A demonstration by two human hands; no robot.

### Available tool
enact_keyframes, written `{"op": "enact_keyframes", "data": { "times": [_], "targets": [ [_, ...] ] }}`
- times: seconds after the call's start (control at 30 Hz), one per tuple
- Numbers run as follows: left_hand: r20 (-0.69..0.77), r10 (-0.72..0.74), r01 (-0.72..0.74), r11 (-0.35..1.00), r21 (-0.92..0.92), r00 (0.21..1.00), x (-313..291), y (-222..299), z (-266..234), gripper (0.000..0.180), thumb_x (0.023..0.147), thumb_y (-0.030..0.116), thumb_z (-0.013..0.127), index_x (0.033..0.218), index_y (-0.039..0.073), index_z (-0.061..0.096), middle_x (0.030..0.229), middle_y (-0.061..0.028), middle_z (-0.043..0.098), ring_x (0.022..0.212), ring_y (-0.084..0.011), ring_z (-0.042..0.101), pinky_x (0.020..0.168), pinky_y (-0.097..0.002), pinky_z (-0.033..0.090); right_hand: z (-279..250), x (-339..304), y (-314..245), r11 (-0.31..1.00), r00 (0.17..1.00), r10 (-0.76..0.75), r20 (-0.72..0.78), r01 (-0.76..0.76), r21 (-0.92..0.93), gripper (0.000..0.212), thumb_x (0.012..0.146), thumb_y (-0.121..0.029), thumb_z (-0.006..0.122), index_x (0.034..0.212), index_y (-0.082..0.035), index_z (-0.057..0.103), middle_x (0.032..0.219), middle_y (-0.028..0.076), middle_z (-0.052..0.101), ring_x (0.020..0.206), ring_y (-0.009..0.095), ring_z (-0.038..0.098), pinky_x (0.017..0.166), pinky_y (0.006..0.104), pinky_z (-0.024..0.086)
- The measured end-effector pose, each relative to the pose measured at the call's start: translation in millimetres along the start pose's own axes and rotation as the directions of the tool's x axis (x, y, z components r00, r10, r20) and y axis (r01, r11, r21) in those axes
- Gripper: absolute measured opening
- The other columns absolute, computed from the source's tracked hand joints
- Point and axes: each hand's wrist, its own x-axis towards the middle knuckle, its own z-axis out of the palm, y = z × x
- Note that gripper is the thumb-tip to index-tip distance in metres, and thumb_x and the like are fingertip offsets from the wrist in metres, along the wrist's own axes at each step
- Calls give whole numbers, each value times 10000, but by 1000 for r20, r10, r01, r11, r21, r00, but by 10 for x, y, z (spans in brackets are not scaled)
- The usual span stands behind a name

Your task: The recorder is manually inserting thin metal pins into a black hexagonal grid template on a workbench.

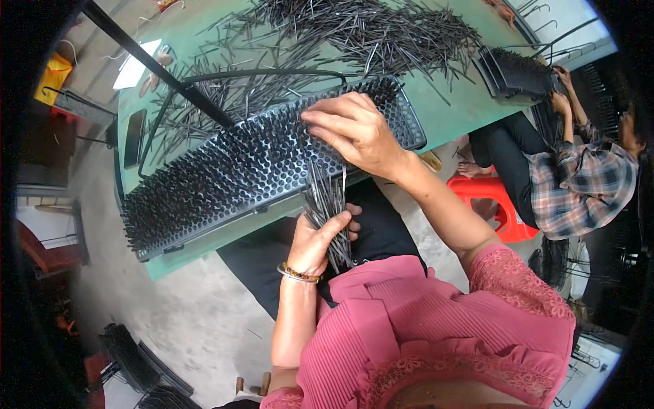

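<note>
My left hand [315, 238] is closed around a bundle of thin dark strips [325, 194], held upright in front of the tray's near edge. A long, black perforated tray [286, 185] lies slantwise along the table's near side. Dark strips stand up from its holes, dense at the left end, while bare holes show along the near edge and at the right end. Above the tray, right of its middle, my right hand [357, 129] has its fingers drawn together, pointing left. Whatever the fingertips hold, if anything, cannot be made out among the dark strips.
Loose dark strips [375, 34] are heaped across the green table [436, 112]. A phone [135, 138] lies at its left side. A black metal pole [157, 65] slants over the tray. At right, another person [579, 177] works at a similar tray [511, 73] near a red stool [487, 204].
</note>
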Motion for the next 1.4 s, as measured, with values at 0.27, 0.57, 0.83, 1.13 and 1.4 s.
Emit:
{"op": "enact_keyframes", "data": {
  "times": [0.27, 0.57, 0.83, 1.13, 1.4],
  "targets": [
    [34, 29, -27, 998, -63, 999, 19, -35, -21, 224, 847, 136, 631, 1007, -15, 589, 921, -101, 639, 704, -125, 598, 611, -261, 526, -40, 31, -53, 998, 998, 61, 16, -61, -8, 216, 760, -66, 660, 976, -54, 666, 920, 67, 622, 851, 232, 576, 772, 342, 425],
    [35, 50, -47, 996, -81, 998, 17, -107, -90, 216, 840, 119, 622, 1011, -4, 572, 864, -87, 630, 669, -137, 591, 575, -262, 517, -8, 79, -52, 999, 996, 20, 87, -22, 26, 255, 767, -53, 641, 1022, -62, 653, 863, 56, 584, 796, 221, 533, 728, 340, 391],
    [55, 51, -44, 992, -115, 997, -19, -71, -77, 305, 834, 88, 611, 1105, -29, 533, 938, -137, 631, 740, -171, 619, 628, -288, 539, -26, 35, -62, 995, 997, -62, 34, 64, -73, 236, 727, -72, 684, 961, -57, 657, 834, 39, 585, 769, 205, 540, 720, 337, 384],
    [35, 84, -81, 993, -87, 996, -99, -28, -77, 246, 834, 111, 601, 1041, -16, 568, 910, -104, 637, 710, -163, 616, 622, -302, 551, -217, 52, -246, 956, 967, 228, 114, -244, 160, 164, 777, -97, 667, 921, -18, 673, 839, 90, 615, 783, 211, 582, 700, 305, 449],
    [175, 145, -121, 982, -143, 974, -137, 63, 3, 322, 850, 91, 605, 1132, -32, 510, 969, -146, 621, 759, -184, 627, 643, -298, 553, -388, -277, -390, 351, 555, 427, 714, -829, 435, 314, 883, -245, 613, 719, 22, 606, 667, -22, 471, 638, 53, 429, 547, 243, 338]
  ]
}}
